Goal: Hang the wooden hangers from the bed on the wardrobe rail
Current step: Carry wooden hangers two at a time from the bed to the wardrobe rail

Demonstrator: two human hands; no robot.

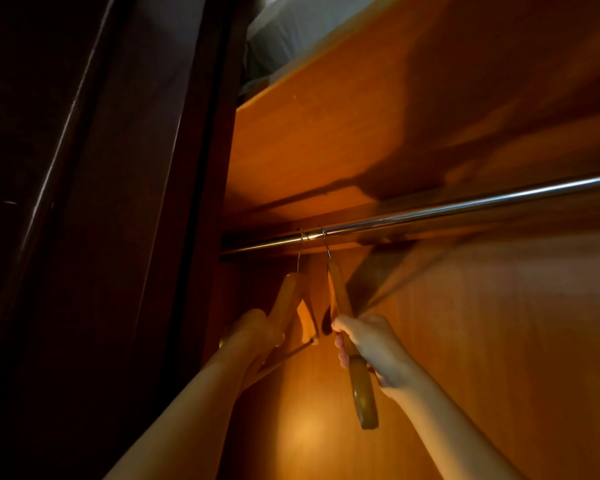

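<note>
A shiny metal wardrobe rail (430, 211) runs from the left wall up to the right. Two wooden hangers hang on it by their wire hooks, close to its left end. My left hand (257, 336) grips the left hanger (286, 301) on its near arm. My right hand (373, 346) is closed around the right hanger (361, 393), whose near arm sticks out below my fist. Both hooks sit over the rail, a short gap apart.
The wardrobe's orange wooden back panel (499, 341) and a shelf (361, 116) above the rail enclose the space. A dark door frame (194, 168) stands at the left. Pale folded fabric (291, 29) lies on the shelf.
</note>
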